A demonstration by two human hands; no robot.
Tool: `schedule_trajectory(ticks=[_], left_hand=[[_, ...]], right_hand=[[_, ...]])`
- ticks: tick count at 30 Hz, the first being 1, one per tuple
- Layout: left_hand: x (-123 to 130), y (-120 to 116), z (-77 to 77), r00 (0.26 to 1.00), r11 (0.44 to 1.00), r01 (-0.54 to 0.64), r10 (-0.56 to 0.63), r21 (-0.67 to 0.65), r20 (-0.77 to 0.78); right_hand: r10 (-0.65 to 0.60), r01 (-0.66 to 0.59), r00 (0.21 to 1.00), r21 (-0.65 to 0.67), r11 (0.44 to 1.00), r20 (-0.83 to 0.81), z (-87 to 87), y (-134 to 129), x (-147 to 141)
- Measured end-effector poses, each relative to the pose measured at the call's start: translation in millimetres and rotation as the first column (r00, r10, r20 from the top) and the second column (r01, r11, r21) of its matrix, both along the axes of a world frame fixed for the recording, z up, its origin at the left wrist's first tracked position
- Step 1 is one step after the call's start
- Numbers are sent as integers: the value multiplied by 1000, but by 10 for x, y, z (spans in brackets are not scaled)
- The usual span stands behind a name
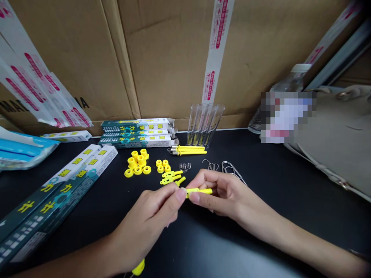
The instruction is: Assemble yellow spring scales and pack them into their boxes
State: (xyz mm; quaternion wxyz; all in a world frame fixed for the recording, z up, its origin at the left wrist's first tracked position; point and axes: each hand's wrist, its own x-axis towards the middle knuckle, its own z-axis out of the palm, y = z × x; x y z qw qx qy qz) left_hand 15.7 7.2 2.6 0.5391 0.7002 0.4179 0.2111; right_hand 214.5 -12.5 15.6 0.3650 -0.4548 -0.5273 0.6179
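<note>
The fingers [194, 197] of the right hand [220, 193] are pressed together in a pinch on a slender yellow plastic rod [200, 191], and its near end is met by the pinched fingertips of the left hand [145, 220]. The rod is held in the air above the counter [304, 185]. A yellow tip [138, 267] is seen below the left hand, possibly a second part held against the palm, though this is poorly shown at the frame edge.

Just beyond the fingers lie yellow forked clips [171, 177], small coil springs [184, 166] and wire hooks [224, 166]. Further out, yellow collars [137, 162] and a bundle of yellow rods with metal ends [188, 150] are laid on the counter, with clear plastic tubes [205, 123] standing behind. Teal printed boxes [136, 133] are stacked against a cardboard carton [174, 58].

The thin rod could be dropped if the pinch is loosened, and the springs could be scattered by a careless wrist or rolling part, since they lie loose and close to the hands.
</note>
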Motion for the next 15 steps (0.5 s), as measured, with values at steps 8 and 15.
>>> schedule_trajectory(ticks=[8,15], left_hand=[[-29,2,-27,1000,1000,0,-1,-26,-31],[-26,-2,-17,1000,999,-4,4,-54,8]], right_hand=[[-74,9,970,267,964,233,-98,-73,-43],[-239,-56,886,602,797,398,-142,-150,-67]])
